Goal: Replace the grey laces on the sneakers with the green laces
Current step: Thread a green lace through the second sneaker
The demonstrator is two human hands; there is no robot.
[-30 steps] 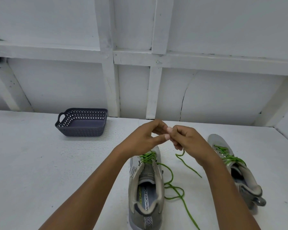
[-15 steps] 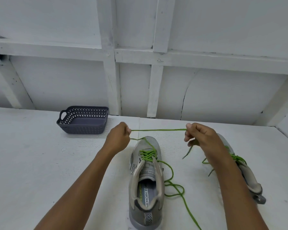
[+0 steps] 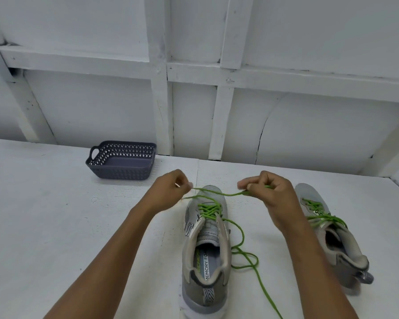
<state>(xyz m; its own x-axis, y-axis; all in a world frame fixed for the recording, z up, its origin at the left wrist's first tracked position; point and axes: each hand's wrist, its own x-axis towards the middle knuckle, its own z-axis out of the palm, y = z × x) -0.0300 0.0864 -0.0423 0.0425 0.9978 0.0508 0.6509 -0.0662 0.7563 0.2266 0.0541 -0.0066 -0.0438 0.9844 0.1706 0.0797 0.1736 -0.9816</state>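
Found both sneakers on the white table [image 3: 55, 226], toes pointing away. Recorded green lace [image 3: 209, 210] already criss-crossed through the lower eyelets of the middle sneaker [image 3: 200, 284]. Noted nothing threaded higher up near the collar, as far as visible. Logged a long loose tail [image 3: 247, 256] of that lace looped on the table just right of the shoe and running off the bottom edge.

Saw the left hand [image 3: 168, 189] pinching a green strand [image 3: 219, 193] at its fingertips, and the right hand [image 3: 271, 195] curled round the same strand. Noted the stretch between them held above the toe, sagging slightly. Traced a second line from under the left hand down into the lacing. Judged the held piece to be the other end of that same lace, being evened or straightened.

Logged the right sneaker [image 3: 309, 192] beside the right forearm, also green-laced across its visible rows. Could not tell whether finished, with part hidden by the arm.

Spotted no grey laces anywhere in view. Marked a dark basket [image 3: 122, 171] at back left, well apart.

Judged grey removal done and both shoes started, the middle one roughly half laced. Remaining, by estimate: upper eyelets, evening the ends, tying.
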